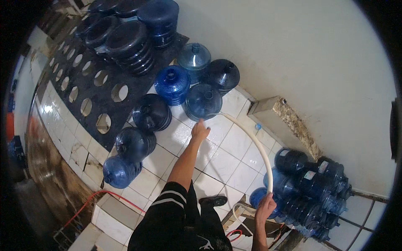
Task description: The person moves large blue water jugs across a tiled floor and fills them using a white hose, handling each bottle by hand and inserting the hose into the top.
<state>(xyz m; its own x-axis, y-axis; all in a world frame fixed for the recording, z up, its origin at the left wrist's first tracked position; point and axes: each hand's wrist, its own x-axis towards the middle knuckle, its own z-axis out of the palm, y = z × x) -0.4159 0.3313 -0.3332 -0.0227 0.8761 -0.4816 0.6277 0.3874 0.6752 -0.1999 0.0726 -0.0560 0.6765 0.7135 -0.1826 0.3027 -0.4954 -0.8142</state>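
Observation:
My right hand (264,207) is closed around a cream-coloured hose (264,159), low on the right. The hose arcs up and left. A thin pale streak, perhaps water, runs from its far end to the near side of a blue water jug (204,99) standing upright. Just in front of that jug is my left hand (201,130), its fingers drawn together; a small bluish spot shows at them, too small to name. Whether the fingers touch the jug I cannot tell. Behind stand a bright blue jug (171,85), a pale blue jug (194,56) and a dark jug (223,75).
Several upside-down jugs (130,44) stand on a black board with round holes (77,79). More jugs (316,188) lie stacked at right by the wall. A concrete ledge (289,121) juts out. A red hose (104,192) crosses the wet white tiles (213,161); a blue cap (258,126) lies there.

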